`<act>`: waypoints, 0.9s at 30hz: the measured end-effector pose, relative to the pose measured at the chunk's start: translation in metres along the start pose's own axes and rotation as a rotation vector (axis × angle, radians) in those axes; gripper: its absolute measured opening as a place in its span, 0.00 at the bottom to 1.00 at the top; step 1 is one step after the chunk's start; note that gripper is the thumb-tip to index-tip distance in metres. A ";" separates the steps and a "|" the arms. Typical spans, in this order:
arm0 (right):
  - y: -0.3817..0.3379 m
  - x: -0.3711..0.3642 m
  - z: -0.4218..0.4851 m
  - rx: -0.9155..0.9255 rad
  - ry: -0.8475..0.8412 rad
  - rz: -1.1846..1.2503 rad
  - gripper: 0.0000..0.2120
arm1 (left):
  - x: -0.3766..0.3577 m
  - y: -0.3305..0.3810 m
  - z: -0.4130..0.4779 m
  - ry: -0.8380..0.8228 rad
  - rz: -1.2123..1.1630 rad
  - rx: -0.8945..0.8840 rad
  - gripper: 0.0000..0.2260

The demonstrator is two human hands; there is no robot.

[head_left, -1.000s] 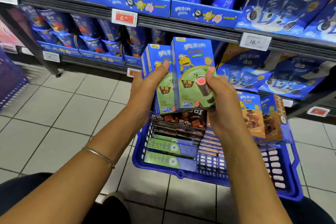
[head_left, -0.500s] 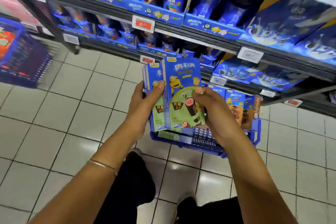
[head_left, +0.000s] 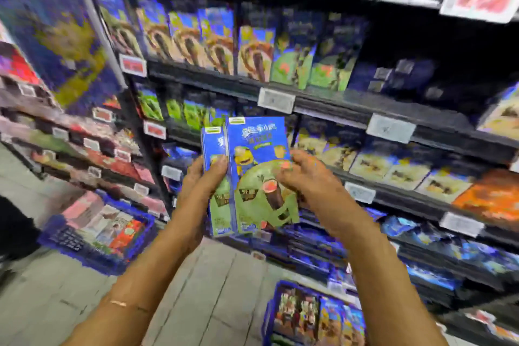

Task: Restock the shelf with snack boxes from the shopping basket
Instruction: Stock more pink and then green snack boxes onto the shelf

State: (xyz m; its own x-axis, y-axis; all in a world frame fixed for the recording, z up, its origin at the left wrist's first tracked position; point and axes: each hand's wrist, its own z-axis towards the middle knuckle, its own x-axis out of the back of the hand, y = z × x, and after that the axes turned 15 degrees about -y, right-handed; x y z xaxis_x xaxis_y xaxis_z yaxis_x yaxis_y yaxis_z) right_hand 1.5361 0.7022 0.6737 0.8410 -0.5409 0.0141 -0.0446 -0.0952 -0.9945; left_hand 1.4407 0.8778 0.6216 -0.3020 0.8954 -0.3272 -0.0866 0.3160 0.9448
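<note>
— Since half a second ago, what has moved?

— Both my hands have lifted the blue-and-green cardboard snack boxes (head_left: 254, 177) from low over the floor up to shelf height, and the blue plastic shopping basket (head_left: 270, 317) now sits at the bottom of view, right of centre, instead of behind the boxes.

— And your grip?

— My left hand (head_left: 203, 177) is clamped on the stack's left edge, thumb across the front. My right hand (head_left: 306, 177) curls against the front box's right edge, fingertips on its face.

— Any writing?

— White characters top the front box, too blurred to read. A yellow cartoon figure sits beneath. Matching green boxes on the dark metal shelf (head_left: 365, 105) stand above.
</note>
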 end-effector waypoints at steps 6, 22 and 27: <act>-0.109 -0.010 0.017 0.260 0.069 -0.059 0.10 | -0.018 0.119 0.025 -0.134 -0.061 -0.197 0.38; -0.220 0.070 0.089 0.408 0.305 -0.190 0.09 | -0.022 0.214 0.146 -0.166 -0.111 -0.381 0.34; -0.249 0.126 0.135 0.418 0.551 -0.199 0.09 | -0.024 0.253 0.200 -0.290 -0.031 -0.468 0.20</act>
State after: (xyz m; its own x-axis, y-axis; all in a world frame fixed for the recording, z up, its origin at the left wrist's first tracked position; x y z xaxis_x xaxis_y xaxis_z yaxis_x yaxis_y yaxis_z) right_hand 1.7260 0.7710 0.9090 0.4128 -0.9000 0.1400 0.3841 0.0326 -0.9227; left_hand 1.6154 0.9990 0.8647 -0.0241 0.9585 -0.2840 -0.5243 0.2297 0.8200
